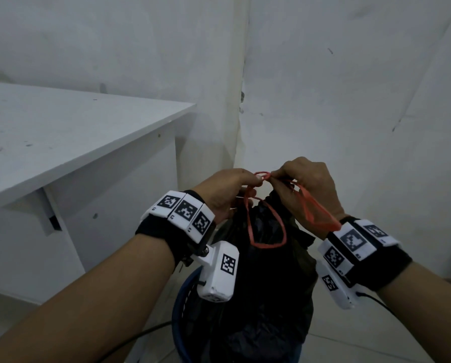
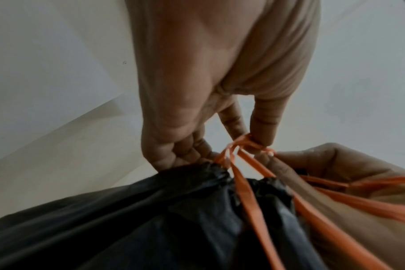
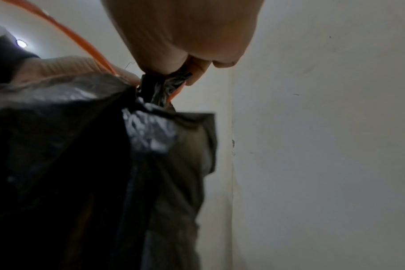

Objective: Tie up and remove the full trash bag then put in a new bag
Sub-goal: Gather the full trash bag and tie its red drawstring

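Observation:
A full black trash bag stands gathered at its neck inside a blue bin. Its orange drawstring hangs in loops over the bag. My left hand pinches the drawstring just above the neck, where the strands cross. My right hand meets it fingertip to fingertip and pinches the other strand, with a loop trailing over its back. In the right wrist view the right hand also grips the bunched bag neck. Whether the crossing is a finished knot cannot be told.
A white table stands to the left, its corner close to my left hand. White walls meet in a corner right behind the bag. A black cable runs over the tiled floor by the bin.

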